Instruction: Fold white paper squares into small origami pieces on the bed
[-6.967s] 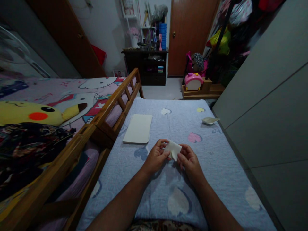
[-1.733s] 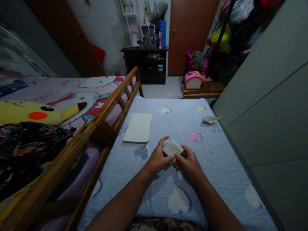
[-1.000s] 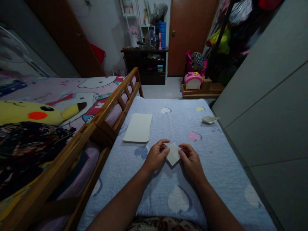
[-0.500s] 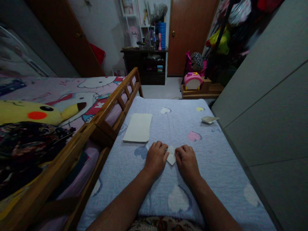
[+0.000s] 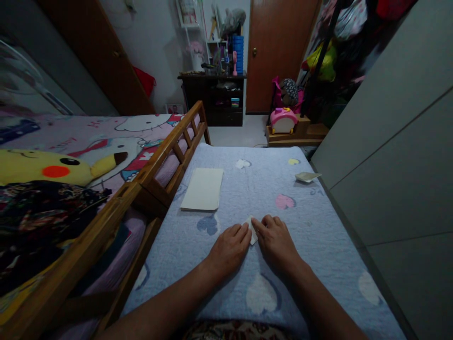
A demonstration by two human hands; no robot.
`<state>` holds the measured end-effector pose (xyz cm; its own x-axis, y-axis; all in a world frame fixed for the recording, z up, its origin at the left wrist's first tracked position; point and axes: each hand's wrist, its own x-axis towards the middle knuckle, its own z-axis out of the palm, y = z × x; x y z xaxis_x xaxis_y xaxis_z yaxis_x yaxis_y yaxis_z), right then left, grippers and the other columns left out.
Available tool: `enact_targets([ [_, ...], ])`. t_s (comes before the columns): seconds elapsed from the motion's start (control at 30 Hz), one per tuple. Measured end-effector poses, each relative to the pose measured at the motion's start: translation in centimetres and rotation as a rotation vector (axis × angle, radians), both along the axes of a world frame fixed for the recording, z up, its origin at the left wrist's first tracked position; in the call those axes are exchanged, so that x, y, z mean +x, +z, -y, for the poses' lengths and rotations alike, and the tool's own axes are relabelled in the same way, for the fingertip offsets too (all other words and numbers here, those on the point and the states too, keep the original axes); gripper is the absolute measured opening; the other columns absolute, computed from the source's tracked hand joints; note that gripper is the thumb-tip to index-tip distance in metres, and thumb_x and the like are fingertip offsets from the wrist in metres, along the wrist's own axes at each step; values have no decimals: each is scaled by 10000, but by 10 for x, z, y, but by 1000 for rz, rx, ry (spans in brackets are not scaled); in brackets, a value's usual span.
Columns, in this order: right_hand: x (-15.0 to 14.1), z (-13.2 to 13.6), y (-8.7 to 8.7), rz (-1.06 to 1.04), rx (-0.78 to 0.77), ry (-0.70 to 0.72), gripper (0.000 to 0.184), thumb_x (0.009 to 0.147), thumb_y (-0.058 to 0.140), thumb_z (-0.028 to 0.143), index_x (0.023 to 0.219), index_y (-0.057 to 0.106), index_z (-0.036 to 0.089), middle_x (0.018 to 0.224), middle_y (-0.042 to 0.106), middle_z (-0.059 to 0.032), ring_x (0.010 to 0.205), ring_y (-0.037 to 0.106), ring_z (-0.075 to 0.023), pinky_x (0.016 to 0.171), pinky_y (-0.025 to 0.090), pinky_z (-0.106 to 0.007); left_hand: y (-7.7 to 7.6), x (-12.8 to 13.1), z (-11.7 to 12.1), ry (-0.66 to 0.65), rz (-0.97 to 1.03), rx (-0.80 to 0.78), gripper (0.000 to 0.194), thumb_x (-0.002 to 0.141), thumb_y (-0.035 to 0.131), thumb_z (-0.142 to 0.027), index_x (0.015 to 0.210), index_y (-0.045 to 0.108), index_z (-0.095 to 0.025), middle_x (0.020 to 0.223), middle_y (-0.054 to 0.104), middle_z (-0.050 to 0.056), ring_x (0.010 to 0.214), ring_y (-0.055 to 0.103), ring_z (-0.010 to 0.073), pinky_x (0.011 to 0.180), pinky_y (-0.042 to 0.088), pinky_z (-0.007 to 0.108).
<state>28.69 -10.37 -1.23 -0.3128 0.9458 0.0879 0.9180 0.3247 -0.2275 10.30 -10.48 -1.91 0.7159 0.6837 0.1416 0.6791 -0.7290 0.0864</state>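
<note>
A small piece of folded white paper (image 5: 252, 236) lies on the bed cover between my two hands, mostly covered by them. My left hand (image 5: 231, 243) presses down on its left part with the fingers held together. My right hand (image 5: 276, 238) has its index finger stretched onto the paper's upper right side, the other fingers curled. Up and to the left lies a stack of white paper sheets (image 5: 203, 189). Near the right edge of the bed sits another folded paper piece (image 5: 307, 177).
The blue heart-patterned bed cover (image 5: 226, 293) spreads under everything. A wooden bed rail (image 5: 170, 156) runs along the left, with a yellow plush toy (image 5: 46, 167) beyond it. A pale cabinet wall (image 5: 396, 165) borders the right side. A dark dresser (image 5: 219, 99) stands at the back.
The paper was held up and turned between my fingers, then lowered flat onto the cover. Now my hands have closed in over it, pressing it, and it looks narrower.
</note>
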Motion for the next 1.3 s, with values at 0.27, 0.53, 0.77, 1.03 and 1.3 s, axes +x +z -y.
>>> enact_targets([
  [0.27,-5,-4,4,78,-5,0,332,972,509,250,1292,591,284,974,609,-87,889,498,-243,749,298,-346,-3,1,3,41,-49,3,393,914,482,-80,1304,529,-81,1382,556,191,1142,569,295,919,508,412],
  [0.53,-7,-7,3,162,-28,6,374,996,466,304,1362,532,266,1028,607,-97,924,505,-256,763,313,-360,1,3,4,70,-118,1,374,940,468,-113,1308,529,-144,1426,530,154,1148,563,268,907,490,393],
  [0.77,2,-2,3,160,-13,51,378,984,502,336,1352,537,255,1059,608,-94,948,502,-256,786,345,-364,4,2,7,100,-146,40,356,931,533,-145,1286,547,-151,1392,556,177,1086,588,285,864,494,411],
  [1.03,25,14,-1,65,56,131,410,912,620,291,1316,570,245,1134,629,-80,1011,520,-260,875,395,-388,2,2,8,112,-133,43,361,922,563,-158,1282,553,-160,1392,551,200,1077,601,299,851,495,429],
  [1.3,41,23,-8,-8,136,172,416,873,644,244,1287,606,231,1232,634,-87,1116,524,-288,948,423,-440,-3,1,9,111,-124,43,378,918,556,-145,1294,542,-170,1394,547,198,1098,585,300,861,485,436],
])
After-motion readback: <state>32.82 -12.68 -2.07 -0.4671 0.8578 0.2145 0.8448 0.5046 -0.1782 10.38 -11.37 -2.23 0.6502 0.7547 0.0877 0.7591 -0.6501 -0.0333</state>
